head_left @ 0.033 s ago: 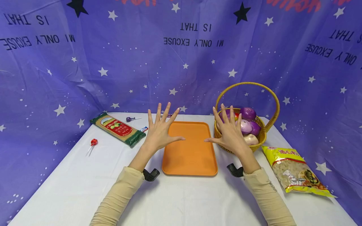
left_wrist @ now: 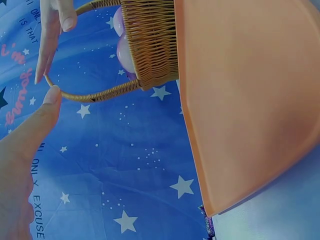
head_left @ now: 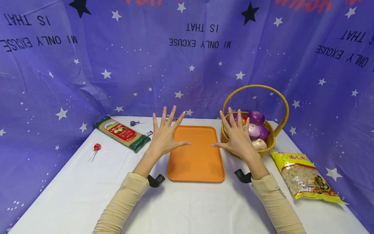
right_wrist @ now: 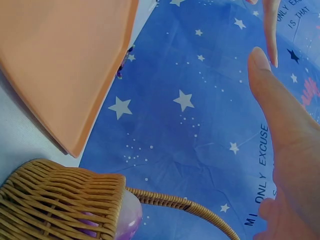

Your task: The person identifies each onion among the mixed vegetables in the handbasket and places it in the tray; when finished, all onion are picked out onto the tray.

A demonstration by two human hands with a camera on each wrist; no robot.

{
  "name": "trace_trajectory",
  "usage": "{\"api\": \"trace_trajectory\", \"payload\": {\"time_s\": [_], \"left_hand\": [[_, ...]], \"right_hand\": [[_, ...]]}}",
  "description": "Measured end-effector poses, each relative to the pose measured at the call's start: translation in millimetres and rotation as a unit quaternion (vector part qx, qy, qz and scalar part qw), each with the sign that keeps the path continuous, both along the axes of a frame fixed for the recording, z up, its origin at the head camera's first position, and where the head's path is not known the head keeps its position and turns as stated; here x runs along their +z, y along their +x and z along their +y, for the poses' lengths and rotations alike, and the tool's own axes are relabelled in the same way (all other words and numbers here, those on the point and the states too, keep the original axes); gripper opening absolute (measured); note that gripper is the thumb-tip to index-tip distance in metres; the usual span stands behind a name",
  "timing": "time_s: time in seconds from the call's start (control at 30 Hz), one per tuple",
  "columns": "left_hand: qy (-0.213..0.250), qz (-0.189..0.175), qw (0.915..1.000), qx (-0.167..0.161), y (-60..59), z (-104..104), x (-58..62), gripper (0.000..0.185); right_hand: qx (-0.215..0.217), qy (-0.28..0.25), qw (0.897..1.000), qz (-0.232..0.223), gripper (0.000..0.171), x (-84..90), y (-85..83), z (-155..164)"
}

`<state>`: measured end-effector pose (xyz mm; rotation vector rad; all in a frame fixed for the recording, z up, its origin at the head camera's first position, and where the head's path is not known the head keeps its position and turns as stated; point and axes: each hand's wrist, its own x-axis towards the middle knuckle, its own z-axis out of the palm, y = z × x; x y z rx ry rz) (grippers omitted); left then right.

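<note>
Both hands hover with fingers spread wide and thumbs pointing inward, holding nothing. The left hand (head_left: pixel 165 138) overlaps the left edge of an orange tray (head_left: pixel 198 162) in the head view. On the other side, the right hand (head_left: pixel 239 139) hangs in front of a wicker basket (head_left: pixel 272 143) with a tall handle. Purple onions (head_left: pixel 256 117) and paler bulbs (head_left: pixel 259 144) fill that basket, partly hidden by the fingers. In the left wrist view the tray (left_wrist: pixel 250 100) looks bare; the right wrist view shows the basket's woven side (right_wrist: pixel 55 200) below the tray.
Left of the tray lie a green-ended pasta pack (head_left: pixel 122 133), a red lollipop (head_left: pixel 97 147), a purple lollipop (head_left: pixel 133 123) and a small wrapped candy (head_left: pixel 148 133). A yellow macaroni bag (head_left: pixel 305 182) lies at the right. Behind the white table hangs a purple star-print cloth (head_left: pixel 152 71).
</note>
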<state>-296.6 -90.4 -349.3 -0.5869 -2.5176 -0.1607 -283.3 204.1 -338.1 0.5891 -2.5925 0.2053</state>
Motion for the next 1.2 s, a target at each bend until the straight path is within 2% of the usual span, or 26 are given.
{"api": "trace_trajectory", "payload": {"time_s": [0.33, 0.6, 0.97, 1.2], "left_hand": [[-0.002, -0.040, 0.9992, 0.007, 1.8, -6, -1.0, 0.117], [0.017, -0.101, 0.9947, -0.007, -1.9, -19, -12.0, 0.116], [0.031, -0.199, 0.9795, -0.014, -16.2, -42, -36.8, 0.116], [0.033, -0.277, 0.9598, -0.029, -23.5, -52, -49.3, 0.114]], "right_hand": [[0.008, -0.004, 1.000, -0.028, 0.119, 0.1, -1.9, 6], [0.009, -0.033, 0.997, -0.067, 0.112, 4.8, -10.4, 43], [-0.002, -0.024, 0.992, -0.124, 0.104, 13.4, -22.2, 95], [0.004, -0.006, 0.986, -0.164, 0.100, 13.0, -30.5, 119]]}}
